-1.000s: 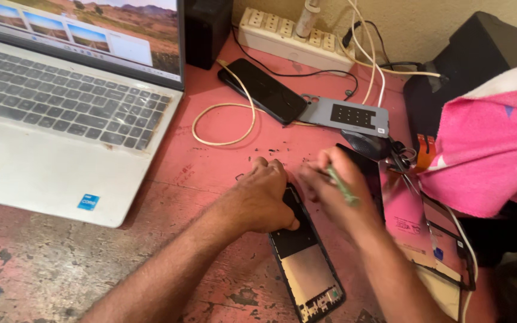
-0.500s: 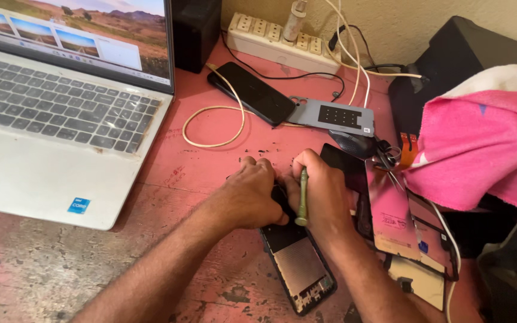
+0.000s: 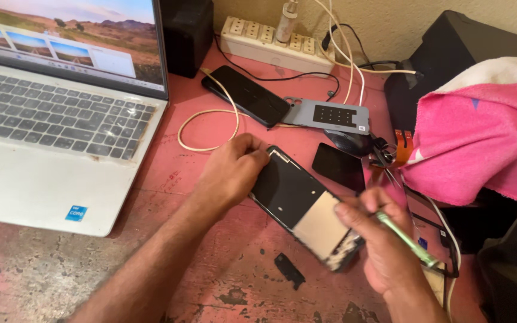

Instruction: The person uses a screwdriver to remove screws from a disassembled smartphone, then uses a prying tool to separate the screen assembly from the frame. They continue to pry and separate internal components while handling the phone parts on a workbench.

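An opened phone (image 3: 299, 206) lies diagonally on the worn pink table (image 3: 210, 281), its dark inside and a tan patch facing up. My left hand (image 3: 231, 170) grips the phone's upper left end. My right hand (image 3: 384, 242) rests at the phone's lower right corner and holds a thin green tool (image 3: 407, 240) that points away to the lower right. A small black piece (image 3: 289, 270) lies on the table just below the phone.
A silver laptop (image 3: 49, 131) stands open at the left. Behind lie a black phone (image 3: 246, 94), a grey back cover (image 3: 330, 115), a white cable loop (image 3: 207, 128), a power strip (image 3: 273, 42) and a dark panel (image 3: 339, 166). A pink cloth (image 3: 480, 137) covers the right.
The camera moved closer. My right hand slid from the phone's upper end down to its lower right corner, carrying the green tool. My left hand stayed on the upper end.
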